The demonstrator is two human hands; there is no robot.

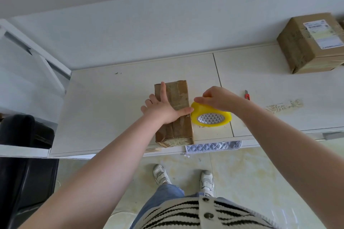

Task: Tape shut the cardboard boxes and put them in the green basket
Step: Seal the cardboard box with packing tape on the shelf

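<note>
Box (174, 113) lies flat on the tabletop (111, 108), near the front edge, roughly centre of view. Long axis runs near-to-far, away from the person; near short end sits just at the tabletop's front edge, far end points toward the wall. Top face shows old glossy tape and a seam running along the length.

Left hand (163, 109): fingers straight and spread, palm flat on the box top, pressing it down. Index finger points along the box toward its far end; thumb stretches right across to the box's right edge, touching or almost touching the tape roll. Grasping nothing, just pressing.

Right hand (217, 100): fingers curled over the top of the yellow tape roll (211, 117), gripping it from above. Roll stands tilted on the tabletop right beside the box's right long side, about mid-length, core opening facing the person. Can't tell if a strip is already pulled onto the box; clear tape, not visible there.

Second box (312, 42) sits at the far right of the tabletop against the wall, well apart, white label on top. Small red knife (247, 95) lies on the tabletop right of the right hand. Quilted cloth (214, 147) hangs at the front edge just below the roll. Green basket not in view.
</note>
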